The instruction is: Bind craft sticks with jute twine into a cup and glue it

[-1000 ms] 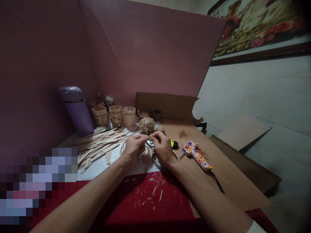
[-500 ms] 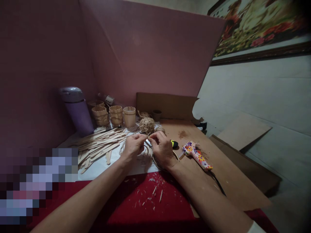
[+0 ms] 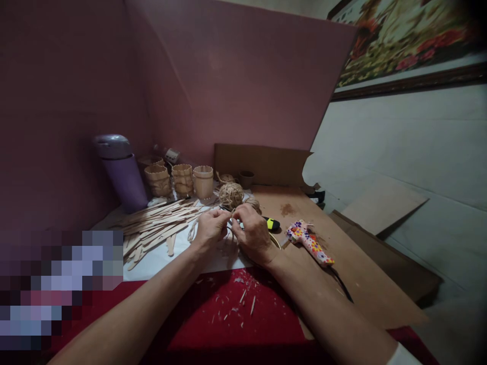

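Note:
Close together over the white sheet, my left hand (image 3: pixel 210 228) and my right hand (image 3: pixel 253 230) both pinch a thin strand of twine (image 3: pixel 231 215) between thumb and fingertips. My fingers cover most of the strand. Pale loops of it seem to hang around and below the hands. Just behind them sits a ball of twine (image 3: pixel 231 195), with a smaller ball (image 3: pixel 252 204) to its right. A black and yellow tool (image 3: pixel 271 223) lies beside my right knuckles, partly covered. A thin gold-coloured curved piece (image 3: pixel 275 240) shows by my right wrist.
Wooden craft sticks (image 3: pixel 160 225) lie piled at left. Behind them stand stick-covered cups (image 3: pixel 203 182) and a purple bottle (image 3: pixel 127 180). A flower-patterned glue gun (image 3: pixel 310 243) with a black cord rests on brown cardboard (image 3: pixel 361 284) at right. Shavings litter the red cloth (image 3: pixel 228 329).
My right fingers have curled and shifted slightly at the strand, and more of the black and yellow tool shows. My left hand keeps its pinch in nearly the same place.

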`<state>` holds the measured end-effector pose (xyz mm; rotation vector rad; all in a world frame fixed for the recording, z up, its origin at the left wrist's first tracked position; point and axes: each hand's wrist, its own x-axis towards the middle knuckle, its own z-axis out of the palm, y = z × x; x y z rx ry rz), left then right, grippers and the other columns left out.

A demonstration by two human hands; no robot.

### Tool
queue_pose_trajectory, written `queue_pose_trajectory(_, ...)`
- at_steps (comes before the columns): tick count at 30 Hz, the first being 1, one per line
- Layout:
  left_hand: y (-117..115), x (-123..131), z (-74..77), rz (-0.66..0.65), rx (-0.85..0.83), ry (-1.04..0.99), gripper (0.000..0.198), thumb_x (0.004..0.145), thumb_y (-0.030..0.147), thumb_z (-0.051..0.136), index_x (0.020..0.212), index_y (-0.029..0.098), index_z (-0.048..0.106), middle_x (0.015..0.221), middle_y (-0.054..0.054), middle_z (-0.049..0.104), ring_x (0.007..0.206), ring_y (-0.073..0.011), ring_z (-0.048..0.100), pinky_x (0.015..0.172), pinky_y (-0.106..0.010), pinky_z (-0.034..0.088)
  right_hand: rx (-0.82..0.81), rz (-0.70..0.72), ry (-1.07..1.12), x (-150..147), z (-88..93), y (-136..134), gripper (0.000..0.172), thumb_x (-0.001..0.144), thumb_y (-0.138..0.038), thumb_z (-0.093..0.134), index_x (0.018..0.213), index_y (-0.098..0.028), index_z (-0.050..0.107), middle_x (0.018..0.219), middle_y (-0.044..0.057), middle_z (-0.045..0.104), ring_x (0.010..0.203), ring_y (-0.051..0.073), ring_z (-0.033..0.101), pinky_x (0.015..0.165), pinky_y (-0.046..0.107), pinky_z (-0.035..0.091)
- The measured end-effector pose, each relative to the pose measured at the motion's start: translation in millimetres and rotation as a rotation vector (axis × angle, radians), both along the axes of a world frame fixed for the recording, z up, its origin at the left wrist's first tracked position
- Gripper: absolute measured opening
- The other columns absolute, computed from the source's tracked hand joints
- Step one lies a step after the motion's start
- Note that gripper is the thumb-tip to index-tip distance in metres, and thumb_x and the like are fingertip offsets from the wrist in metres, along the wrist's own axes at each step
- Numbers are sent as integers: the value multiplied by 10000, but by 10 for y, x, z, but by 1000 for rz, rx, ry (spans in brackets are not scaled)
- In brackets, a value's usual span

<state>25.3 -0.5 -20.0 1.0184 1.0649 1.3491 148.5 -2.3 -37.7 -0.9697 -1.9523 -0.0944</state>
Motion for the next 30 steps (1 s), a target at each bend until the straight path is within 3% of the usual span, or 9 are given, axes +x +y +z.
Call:
queue_pose_trajectory(3,4,-11,6,-21,4,-2,247,530,328,706,540,128,562,348,79,360,286,-21,267,318,-177,133,-39,40,70,-9,1,-8,80,845,-143,440,808,-196,486,971,99,583,848,184,550,746,289,434)
queue_pose_trajectory(7,-18,-19,24,-57,8,-14,251,522,325,717,558,132,560,350,87,357,286,-18,263,322,-173,136,-94,18,92,-19,-4,-1,104,863,-155,413,785,-213,451,739,33,556,695,172,531,658,275,401)
queue_pose_trajectory(13,-19,-13,21,-56,17,2,242,536,318,713,578,138,558,352,88,366,286,-22,267,320,-174,132,-193,-52,131,2,-7,33,89,910,-217,378,860,-207,450,692,16,550,608,170,536,578,270,342)
queue_pose_trajectory(18,-3,-28,0,-67,5,9,274,549,344,721,573,149,529,362,99,345,289,-17,255,318,-171,121,-284,-44,230,6,-13,50,167,934,-247,357,876,-197,505,707,24,583,626,169,552,602,273,370)
queue_pose_trajectory(23,-15,-33,4,-89,24,25,281,546,352,728,587,140,549,372,90,362,300,-18,274,323,-169,131,-284,-2,309,-1,-14,65,128,890,-262,458,835,-194,552,783,36,618,717,169,570,656,268,393)
queue_pose_trajectory(30,-16,-13,21,-69,25,6,266,539,341,714,563,139,543,356,92,349,288,-14,253,314,-170,120,-426,75,408,-15,-8,59,147,873,-255,467,746,-205,521,612,-21,562,561,133,524,586,244,373)
